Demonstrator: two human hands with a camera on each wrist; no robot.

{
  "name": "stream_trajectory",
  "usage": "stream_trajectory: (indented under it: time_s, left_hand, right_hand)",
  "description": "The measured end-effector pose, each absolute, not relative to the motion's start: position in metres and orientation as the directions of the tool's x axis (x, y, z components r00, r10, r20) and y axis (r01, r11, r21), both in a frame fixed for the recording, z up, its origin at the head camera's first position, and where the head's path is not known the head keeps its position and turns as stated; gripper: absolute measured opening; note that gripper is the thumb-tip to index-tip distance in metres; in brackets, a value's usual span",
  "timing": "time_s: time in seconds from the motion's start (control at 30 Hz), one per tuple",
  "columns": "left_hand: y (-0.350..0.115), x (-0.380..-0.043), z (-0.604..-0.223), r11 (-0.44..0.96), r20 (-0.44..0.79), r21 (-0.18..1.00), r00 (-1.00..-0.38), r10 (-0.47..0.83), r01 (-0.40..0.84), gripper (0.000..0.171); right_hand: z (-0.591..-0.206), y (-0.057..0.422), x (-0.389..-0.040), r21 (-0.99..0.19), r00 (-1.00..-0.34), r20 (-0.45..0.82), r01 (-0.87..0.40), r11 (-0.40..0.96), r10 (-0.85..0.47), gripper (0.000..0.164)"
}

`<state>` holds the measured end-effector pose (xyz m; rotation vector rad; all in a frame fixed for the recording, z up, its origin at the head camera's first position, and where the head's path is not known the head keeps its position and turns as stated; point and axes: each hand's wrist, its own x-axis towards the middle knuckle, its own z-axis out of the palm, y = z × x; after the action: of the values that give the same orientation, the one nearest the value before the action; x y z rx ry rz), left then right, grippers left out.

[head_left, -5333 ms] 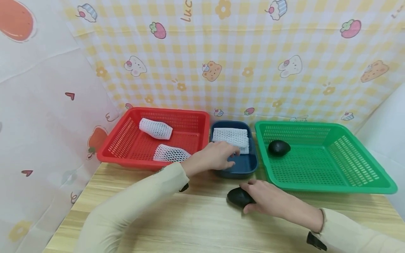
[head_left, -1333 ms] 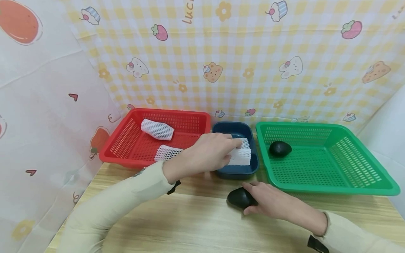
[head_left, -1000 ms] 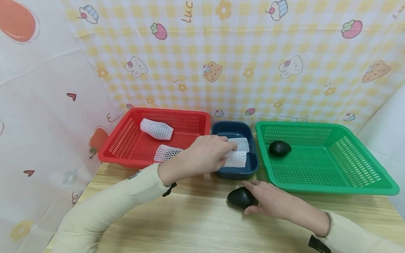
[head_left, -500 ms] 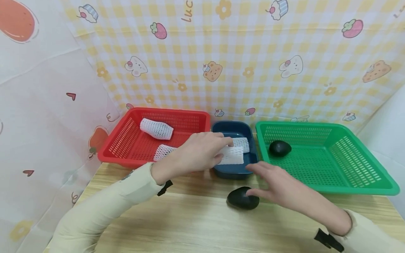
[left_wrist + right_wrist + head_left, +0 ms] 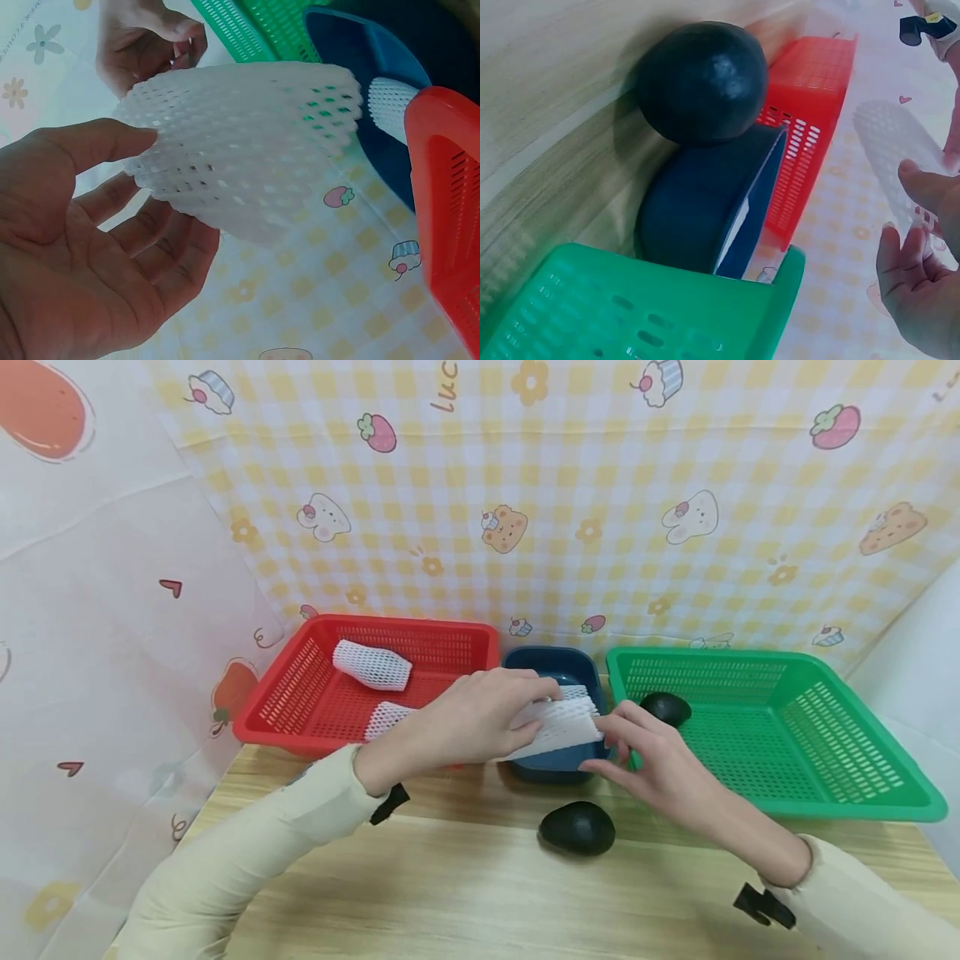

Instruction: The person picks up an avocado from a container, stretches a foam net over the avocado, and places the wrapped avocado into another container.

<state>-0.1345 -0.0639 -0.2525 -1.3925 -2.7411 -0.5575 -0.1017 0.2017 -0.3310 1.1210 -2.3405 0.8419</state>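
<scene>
My left hand pinches a white foam net sleeve over the blue tray. In the left wrist view the thumb lies on the near face of the sleeve, with fingers behind it. My right hand is at the sleeve's right end, index fingertip against its edge and thumb apart below. A dark avocado lies on the table just in front of the tray, touched by neither hand. More netting shows inside the tray, partly hidden by the held sleeve.
A red basket at left holds two items in white foam netting, the nearer partly covered by my left arm. At right, a green basket holds another avocado. A patterned cloth hangs behind the wooden table.
My right hand has let go of the avocado on the table and risen to the sleeve's end. My left hand has taken the sleeve from the tray and lifted it.
</scene>
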Motion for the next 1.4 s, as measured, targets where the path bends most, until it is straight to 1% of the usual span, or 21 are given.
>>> stream_trajectory:
  time_s: [0.13, 0.17, 0.23, 0.27, 0.4, 0.53, 0.63, 0.8, 0.9, 1.0, 1.07, 1.17, 1.27, 1.4]
  left_hand:
    - [-0.063, -0.136, -0.251, 0.518, 0.186, 0.342, -0.597, 0.78, 0.784, 0.036]
    - [-0.063, -0.136, -0.251, 0.514, 0.186, 0.351, -0.596, 0.781, 0.783, 0.036]
    - [-0.063, -0.136, -0.251, 0.51, 0.179, 0.37, -0.598, 0.781, 0.777, 0.037]
    - [-0.064, -0.137, -0.25, 0.508, 0.176, 0.38, -0.599, 0.781, 0.773, 0.037]
    - [-0.066, -0.139, -0.252, 0.512, 0.152, 0.411, -0.61, 0.777, 0.754, 0.039]
    - [-0.072, -0.141, -0.255, 0.526, 0.1, 0.452, -0.626, 0.773, 0.721, 0.044]
    - [-0.078, -0.143, -0.259, 0.542, 0.049, 0.47, -0.634, 0.772, 0.697, 0.049]
    - [-0.093, -0.147, -0.264, 0.561, -0.021, 0.488, -0.634, 0.773, 0.669, 0.063]
    - [-0.103, -0.149, -0.267, 0.556, -0.036, 0.506, -0.628, 0.777, 0.659, 0.077]
    - [-0.112, -0.153, -0.271, 0.533, -0.025, 0.529, -0.616, 0.787, 0.66, 0.083]
    - [-0.115, -0.156, -0.274, 0.503, 0.003, 0.547, -0.603, 0.798, 0.669, 0.078]
    - [-0.117, -0.161, -0.28, 0.463, 0.061, 0.575, -0.6, 0.797, 0.674, 0.063]
    - [-0.116, -0.165, -0.287, 0.459, 0.114, 0.594, -0.635, 0.764, 0.66, 0.054]
    - [-0.112, -0.169, -0.297, 0.489, 0.158, 0.604, -0.696, 0.7, 0.629, 0.054]
  right_hand:
    - [-0.331, 0.199, -0.103, -0.348, -0.59, 0.604, -0.801, 0.488, -0.536, 0.022]
    - [-0.331, 0.198, -0.104, -0.35, -0.588, 0.608, -0.801, 0.485, -0.533, 0.023]
    - [-0.331, 0.198, -0.104, -0.361, -0.594, 0.606, -0.798, 0.483, -0.528, 0.032]
    - [-0.331, 0.198, -0.104, -0.367, -0.597, 0.604, -0.796, 0.48, -0.528, 0.031]
    - [-0.328, 0.199, -0.103, -0.413, -0.627, 0.575, -0.777, 0.475, -0.525, 0.01]
    - [-0.325, 0.202, -0.101, -0.482, -0.681, 0.53, -0.732, 0.482, -0.505, 0.028]
    - [-0.323, 0.204, -0.101, -0.542, -0.714, 0.507, -0.7, 0.465, -0.483, 0.033]
    - [-0.32, 0.209, -0.102, -0.634, -0.748, 0.487, -0.658, 0.407, -0.45, 0.04]
    - [-0.319, 0.211, -0.103, -0.657, -0.762, 0.487, -0.641, 0.396, -0.426, 0.04]
    - [-0.317, 0.212, -0.105, -0.664, -0.774, 0.495, -0.63, 0.404, -0.394, 0.04]
    - [-0.317, 0.213, -0.106, -0.671, -0.782, 0.499, -0.621, 0.406, -0.373, 0.038]
    - [-0.317, 0.213, -0.108, -0.685, -0.794, 0.5, -0.607, 0.404, -0.346, 0.035]
    - [-0.317, 0.211, -0.11, -0.701, -0.8, 0.498, -0.598, 0.389, -0.334, 0.03]
    - [-0.317, 0.208, -0.112, -0.709, -0.794, 0.511, -0.606, 0.36, -0.329, 0.025]
